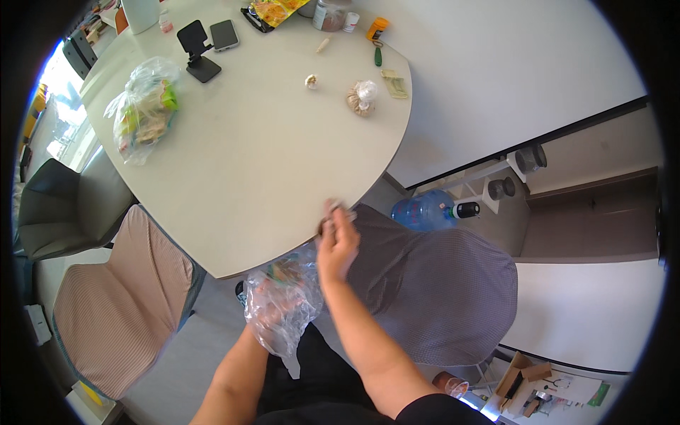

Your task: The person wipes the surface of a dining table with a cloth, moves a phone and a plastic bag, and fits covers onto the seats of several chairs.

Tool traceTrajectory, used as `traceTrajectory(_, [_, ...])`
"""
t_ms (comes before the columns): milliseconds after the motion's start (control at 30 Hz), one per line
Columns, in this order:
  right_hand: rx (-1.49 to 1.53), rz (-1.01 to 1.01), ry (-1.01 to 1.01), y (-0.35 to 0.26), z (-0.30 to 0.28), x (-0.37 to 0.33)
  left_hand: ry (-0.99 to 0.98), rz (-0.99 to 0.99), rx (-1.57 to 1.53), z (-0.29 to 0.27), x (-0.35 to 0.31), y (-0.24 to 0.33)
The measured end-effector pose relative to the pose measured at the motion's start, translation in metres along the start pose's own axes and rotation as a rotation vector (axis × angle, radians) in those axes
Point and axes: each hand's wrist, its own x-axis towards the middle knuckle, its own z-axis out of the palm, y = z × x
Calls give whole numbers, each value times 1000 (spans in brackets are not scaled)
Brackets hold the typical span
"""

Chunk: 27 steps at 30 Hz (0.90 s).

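Observation:
Below the near edge of the table [248, 191], a crinkled clear plastic bag [287, 322] hangs in front of my lap, with something greenish inside near its top. My left hand [273, 297] shows through the film and grips the bag; the plastic blurs its fingers. Just right of the bag, at the table's edge, is my right hand [338, 248]. Its fingers are closed together, blurred by motion, around a small whitish and dark thing too smeared to name.
On the table are a filled plastic bag [145, 117], a phone stand [198, 53], a phone [224, 35], a garlic bulb [311, 82], a small tied bag [360, 99], a green-handled peeler [378, 54] and jars. Cloth-covered chairs [439, 290] flank me; a water jug [425, 211] stands right.

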Motion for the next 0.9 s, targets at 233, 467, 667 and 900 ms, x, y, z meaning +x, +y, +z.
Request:
traceTrajectory(233, [775, 565, -339, -34, -36, 13, -61, -38, 21, 17, 16, -7])
traceTrajectory(467, [12, -299, -151, 71, 30, 184, 30, -123, -21, 0, 13, -13])
traceTrajectory(667, [105, -859, -425, -10, 60, 64, 44, -59, -144, 8, -9, -9])
traceTrajectory(900, [556, -830, -937, -75, -6, 6, 138, 105, 143, -4, -65, 1])
